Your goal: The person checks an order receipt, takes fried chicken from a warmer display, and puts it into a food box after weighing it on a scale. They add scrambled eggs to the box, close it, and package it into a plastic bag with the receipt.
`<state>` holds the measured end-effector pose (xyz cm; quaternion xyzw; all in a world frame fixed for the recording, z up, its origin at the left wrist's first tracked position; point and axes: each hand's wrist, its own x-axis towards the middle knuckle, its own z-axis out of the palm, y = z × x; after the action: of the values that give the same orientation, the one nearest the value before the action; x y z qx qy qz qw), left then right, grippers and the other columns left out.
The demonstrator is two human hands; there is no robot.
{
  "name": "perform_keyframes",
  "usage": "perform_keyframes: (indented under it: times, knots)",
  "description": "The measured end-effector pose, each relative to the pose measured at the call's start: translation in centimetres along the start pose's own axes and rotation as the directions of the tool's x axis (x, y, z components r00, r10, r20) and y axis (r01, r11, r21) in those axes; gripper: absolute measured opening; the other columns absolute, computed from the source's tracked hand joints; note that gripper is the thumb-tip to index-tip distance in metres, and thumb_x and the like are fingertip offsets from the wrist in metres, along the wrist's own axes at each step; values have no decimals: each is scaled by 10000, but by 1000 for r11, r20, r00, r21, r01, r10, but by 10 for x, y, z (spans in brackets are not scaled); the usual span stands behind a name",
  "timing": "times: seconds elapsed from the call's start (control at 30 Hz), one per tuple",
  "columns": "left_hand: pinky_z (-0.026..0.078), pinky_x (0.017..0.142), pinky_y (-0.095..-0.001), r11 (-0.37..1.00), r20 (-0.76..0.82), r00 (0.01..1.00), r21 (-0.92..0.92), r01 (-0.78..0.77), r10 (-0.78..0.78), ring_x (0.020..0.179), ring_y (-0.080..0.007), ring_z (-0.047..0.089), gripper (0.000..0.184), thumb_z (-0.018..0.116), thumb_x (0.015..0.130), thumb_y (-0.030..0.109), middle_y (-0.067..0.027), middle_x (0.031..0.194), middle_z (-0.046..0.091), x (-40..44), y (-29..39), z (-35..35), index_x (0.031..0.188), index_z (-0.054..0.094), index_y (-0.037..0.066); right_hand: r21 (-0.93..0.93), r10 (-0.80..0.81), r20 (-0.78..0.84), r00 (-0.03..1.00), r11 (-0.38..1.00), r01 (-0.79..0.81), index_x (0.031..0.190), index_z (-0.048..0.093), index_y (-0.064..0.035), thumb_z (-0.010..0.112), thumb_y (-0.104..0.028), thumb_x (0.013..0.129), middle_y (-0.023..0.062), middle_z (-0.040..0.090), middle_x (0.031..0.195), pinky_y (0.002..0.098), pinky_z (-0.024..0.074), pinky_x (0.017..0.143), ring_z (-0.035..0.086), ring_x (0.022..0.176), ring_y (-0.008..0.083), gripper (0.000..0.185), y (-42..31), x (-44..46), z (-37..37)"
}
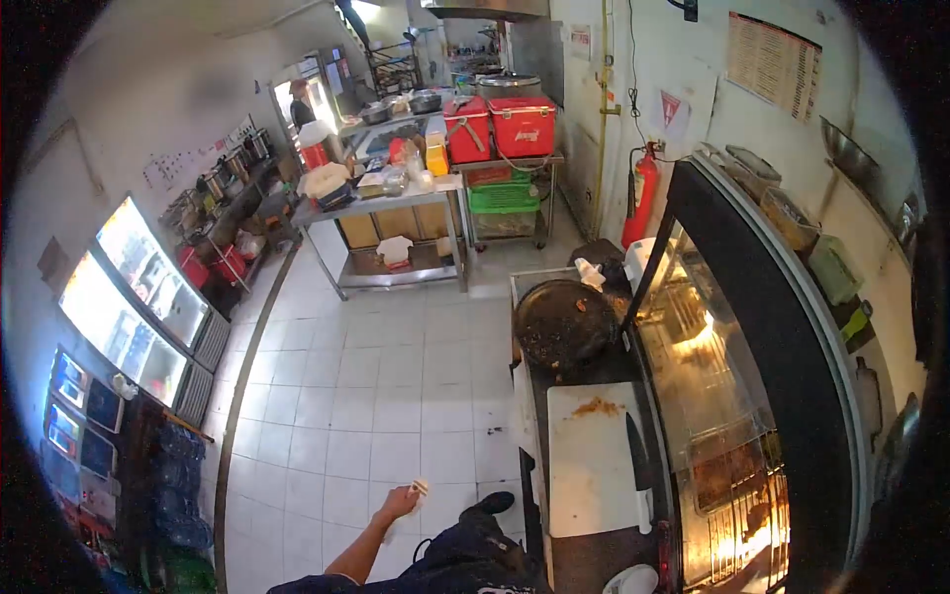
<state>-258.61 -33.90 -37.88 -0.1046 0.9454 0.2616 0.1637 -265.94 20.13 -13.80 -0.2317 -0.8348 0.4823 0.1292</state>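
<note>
My left hand is held out over the tiled floor, in front of my dark clothing. Its fingers are closed round a small pale object, too small to name. My right hand does not show. To the right of my body, a white cutting board lies on the dark counter with brown food residue near its far end. Along the board's right edge lies a knife with a white handle. Beyond the board sits a large round black pan with some bits in it.
A lit glass warming cabinet with wire racks runs along the right. Ahead are a steel table and red coolers. Lit display fridges line the left. A fire extinguisher hangs on the wall. A person stands far back.
</note>
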Motion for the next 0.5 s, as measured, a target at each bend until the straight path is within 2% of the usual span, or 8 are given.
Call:
perform_keyframes:
  times: [0.07,0.2,0.27,0.4,0.47,0.5]
  knots:
    - [524,767,-515,999,28,999,-32,-43,44,896,-426,654,396,443,969,456,-197,937,700,8,4,-6,1062,659,138,6,15,0,1000,1000,-15,1200,610,-7,662,-297,911,183,585,1292,367,555,879,646,1042,282,413,3,-3,2]
    - [517,792,-522,987,10,996,-137,-85,87,914,-426,651,390,443,971,449,-200,962,697,6,7,-13,1060,650,130,13,38,-15,999,999,-38,1210,600,2,656,-284,913,189,583,1289,366,558,878,646,1039,285,416,6,-8,5]
    - [501,766,-552,998,-10,999,-52,-38,37,885,-435,649,348,482,940,380,-204,908,699,8,9,-9,982,660,84,10,48,-26,998,999,-48,1214,594,6,653,-278,914,191,582,1288,365,559,877,647,1037,286,418,7,-9,3]
    - [495,757,-551,995,9,997,-59,78,-78,888,-430,651,350,487,934,377,-199,889,697,-11,-2,-3,968,653,70,2,51,-46,998,999,-51,1224,584,16,648,-265,916,197,581,1285,364,561,876,647,1034,290,421,10,-6,5]
    - [497,738,-549,981,-119,984,-155,113,-132,869,-428,649,337,481,937,360,-201,878,693,-28,-20,2,933,652,70,-8,57,-64,996,998,-58,1229,579,20,645,-259,917,200,580,1283,363,563,876,648,1032,291,423,13,-5,0]
    - [505,714,-513,987,-94,995,-157,24,-39,825,-386,657,320,507,928,344,-186,855,697,-35,-48,9,928,661,64,-8,50,-64,997,999,-51,1231,576,22,643,-256,918,202,579,1283,363,563,876,648,1031,292,424,12,-2,0]
